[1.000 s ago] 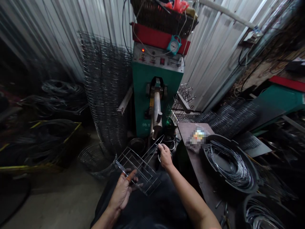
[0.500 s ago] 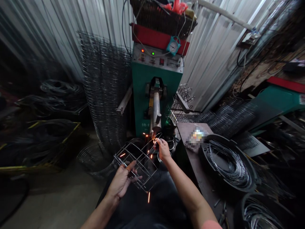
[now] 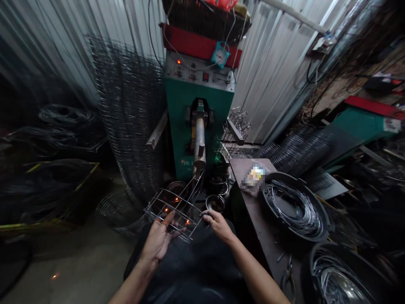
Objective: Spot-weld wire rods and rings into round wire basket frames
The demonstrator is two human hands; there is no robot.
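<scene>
My left hand (image 3: 158, 239) is closed on the near left edge of a wire rack (image 3: 173, 193), a bent grid of thin metal rods. The thumb lies on top and some fingers reach under the wires. At the rack's right corner, the fingertips of my right hand (image 3: 219, 224) are pinched on the wire. The rack is tilted over my lap, its far end just beneath the metal electrode arm (image 3: 200, 137) of a green welding machine (image 3: 177, 105); whether they touch I cannot tell. A few orange sparks glow around the rack.
A tall stack of wire grids (image 3: 129, 105) stands left of the machine, with a round wire basket (image 3: 118, 211) at its foot. To the right, a bench (image 3: 253, 223) carries black trays (image 3: 325, 211) of wire pieces and pliers (image 3: 288, 272). Small bowls (image 3: 215, 203) sit below the electrode.
My right hand has moved down and toward me, away from the electrode tip. The rack has come lower and flatter. The spark burst has faded, and the machine's green light is off.
</scene>
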